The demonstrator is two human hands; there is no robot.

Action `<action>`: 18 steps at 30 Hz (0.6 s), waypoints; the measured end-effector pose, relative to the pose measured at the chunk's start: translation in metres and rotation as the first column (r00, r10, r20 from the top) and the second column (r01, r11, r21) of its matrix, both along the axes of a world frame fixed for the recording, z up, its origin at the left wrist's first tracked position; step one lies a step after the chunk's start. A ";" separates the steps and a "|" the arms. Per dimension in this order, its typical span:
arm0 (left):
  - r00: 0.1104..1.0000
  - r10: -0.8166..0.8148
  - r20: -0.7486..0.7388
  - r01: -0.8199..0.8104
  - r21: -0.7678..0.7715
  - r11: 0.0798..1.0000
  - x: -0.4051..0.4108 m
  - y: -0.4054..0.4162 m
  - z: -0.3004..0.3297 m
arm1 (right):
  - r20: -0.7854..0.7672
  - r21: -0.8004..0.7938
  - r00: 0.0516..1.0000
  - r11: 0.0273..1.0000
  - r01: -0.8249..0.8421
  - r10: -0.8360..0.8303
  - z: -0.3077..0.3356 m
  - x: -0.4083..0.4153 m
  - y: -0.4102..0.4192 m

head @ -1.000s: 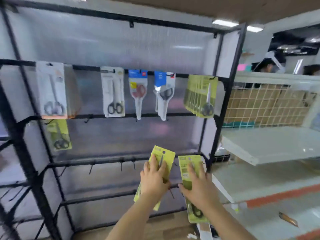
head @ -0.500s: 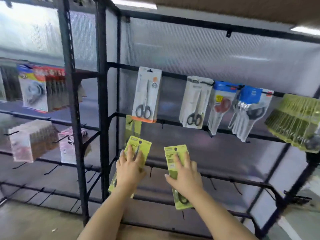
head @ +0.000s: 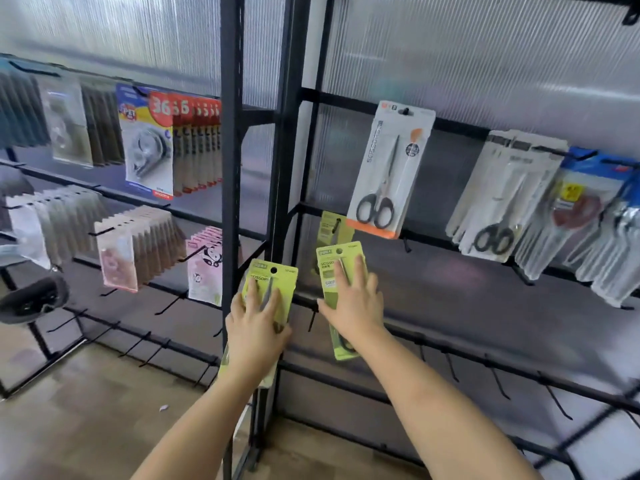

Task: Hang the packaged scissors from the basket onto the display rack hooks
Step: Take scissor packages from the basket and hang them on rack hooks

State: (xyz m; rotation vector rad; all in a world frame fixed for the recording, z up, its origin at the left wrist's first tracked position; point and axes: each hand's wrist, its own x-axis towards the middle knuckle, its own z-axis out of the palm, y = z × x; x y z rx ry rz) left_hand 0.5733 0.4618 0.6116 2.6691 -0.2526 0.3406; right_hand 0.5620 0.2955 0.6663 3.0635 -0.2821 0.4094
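Left hand [head: 254, 332] holds green pack [head: 272, 282] before black upright [head: 231, 168].

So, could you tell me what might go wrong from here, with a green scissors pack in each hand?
1. Both hands are full: the left hand and right hand each hold a lime-green carded scissors pack, so neither is free to steady a hook.
2. The left pack sits in front of the black upright rack post and could catch on it.
3. The view is blurred, so threading the small hang holes may miss.
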 end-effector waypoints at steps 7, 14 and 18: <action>1.000 -0.001 0.004 0.001 -0.014 1.000 0.024 -0.010 -0.001 | 0.073 -0.038 0.997 0.999 0.019 -0.016 0.006 0.047 -0.002; 0.999 0.009 -0.037 -0.009 -0.021 1.000 0.053 -0.015 -0.004 | 0.096 -0.059 0.995 0.998 0.032 -0.026 -0.003 0.068 0.002; 0.996 0.006 -0.084 -0.009 -0.027 1.000 0.064 -0.017 -0.006 | 0.134 -0.069 0.990 0.996 0.054 -0.045 -0.012 0.071 0.003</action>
